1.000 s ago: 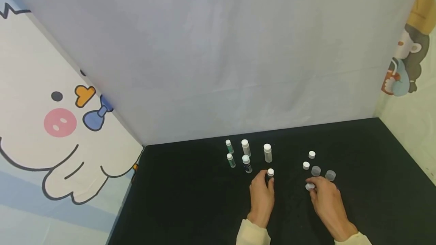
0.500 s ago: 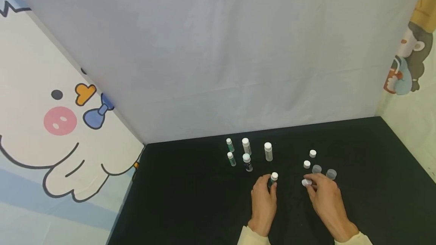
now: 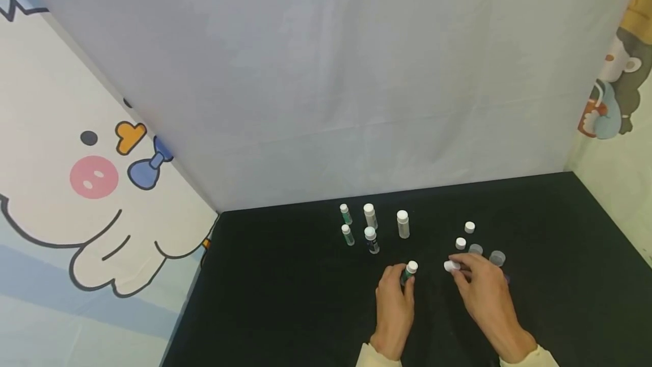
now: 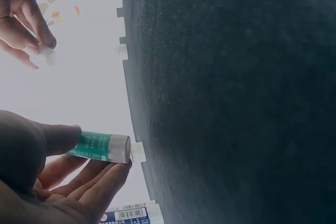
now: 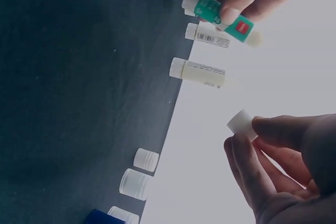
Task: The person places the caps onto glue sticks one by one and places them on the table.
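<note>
My left hand (image 3: 394, 310) holds a small green glue stick (image 5: 212, 11) between thumb and fingers, its pale glue tip (image 5: 254, 39) bare. The label reads "glue stick" in the left wrist view, where the white base (image 4: 119, 148) points toward the table. A short way to the right, my right hand (image 3: 486, 299) pinches a white cap (image 5: 242, 124) by its side with thumb and fingertips. Stick and cap are apart, both raised over the black table (image 3: 285, 287).
Behind the left hand stand several glue sticks: two slim green ones (image 3: 348, 235), a dark-labelled one (image 3: 372, 242) and two pale ones (image 3: 403, 225). Two white caps (image 3: 460, 243) and two clear caps (image 3: 497, 258) lie beyond the right hand. A blue piece (image 5: 102, 217) sits beside them.
My right hand has brought the white cap leftward, closer to the glue stick. My left hand has shifted slightly right, tilting the stick so more of its green side shows.
</note>
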Tool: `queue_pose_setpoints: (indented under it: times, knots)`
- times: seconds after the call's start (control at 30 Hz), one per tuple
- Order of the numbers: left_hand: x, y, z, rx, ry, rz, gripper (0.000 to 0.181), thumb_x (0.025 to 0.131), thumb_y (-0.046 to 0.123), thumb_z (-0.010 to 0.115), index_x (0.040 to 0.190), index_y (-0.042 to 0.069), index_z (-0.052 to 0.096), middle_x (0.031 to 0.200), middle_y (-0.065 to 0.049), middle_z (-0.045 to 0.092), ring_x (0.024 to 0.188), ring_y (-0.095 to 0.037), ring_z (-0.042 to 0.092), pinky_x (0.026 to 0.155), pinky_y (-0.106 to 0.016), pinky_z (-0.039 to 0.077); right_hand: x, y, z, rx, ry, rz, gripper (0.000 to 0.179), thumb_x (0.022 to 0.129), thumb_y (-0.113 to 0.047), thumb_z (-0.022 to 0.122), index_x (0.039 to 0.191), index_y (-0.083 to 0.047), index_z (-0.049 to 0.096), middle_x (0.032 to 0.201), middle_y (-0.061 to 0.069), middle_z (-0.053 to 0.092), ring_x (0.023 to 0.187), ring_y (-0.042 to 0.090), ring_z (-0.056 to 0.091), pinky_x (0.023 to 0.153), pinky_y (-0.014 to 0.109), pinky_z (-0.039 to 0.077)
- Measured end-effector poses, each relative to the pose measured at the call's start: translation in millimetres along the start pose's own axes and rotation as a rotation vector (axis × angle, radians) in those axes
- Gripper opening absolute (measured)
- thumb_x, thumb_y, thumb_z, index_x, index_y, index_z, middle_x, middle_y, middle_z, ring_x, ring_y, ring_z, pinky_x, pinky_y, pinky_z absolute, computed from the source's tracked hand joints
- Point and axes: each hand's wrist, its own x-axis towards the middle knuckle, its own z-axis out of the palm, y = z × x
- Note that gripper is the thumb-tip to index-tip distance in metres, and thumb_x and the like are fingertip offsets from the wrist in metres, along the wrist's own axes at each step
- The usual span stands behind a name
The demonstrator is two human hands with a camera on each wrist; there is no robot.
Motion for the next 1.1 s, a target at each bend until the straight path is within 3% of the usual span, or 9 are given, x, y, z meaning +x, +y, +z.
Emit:
queue_pose_setpoints:
  times: [0.5,1.1]
  knots:
    - [-7.5,-6.6,-5.1,0.021,-0.003,0.031,0.02,0.089,0.0,0.08,0.106,0.007,0.074,0.094,-0.002,0.069,0.082,-0.019,0.072,0.07,-0.034,0.057,-2.6,-16,3,0.073,-0.069,-0.06,0.027,0.08,0.014,0.082,0.104,0.003,0.077,0.102,0.014,0.076,0.084,0.03,0.077,0.072,0.041,0.063]
    - [-14.6,-6.6,-10.2,0.004,-0.038,-0.022,0.021,0.089,-0.001,0.08,0.107,0.008,0.075,0.098,0.0,0.071,0.084,-0.013,0.071,0.071,-0.032,0.057,-8.4,-26,16,0.162,-0.119,-0.112,0.031,0.078,0.015,0.084,0.104,0.0,0.078,0.102,0.007,0.075,0.084,0.024,0.077,0.072,0.03,0.063]
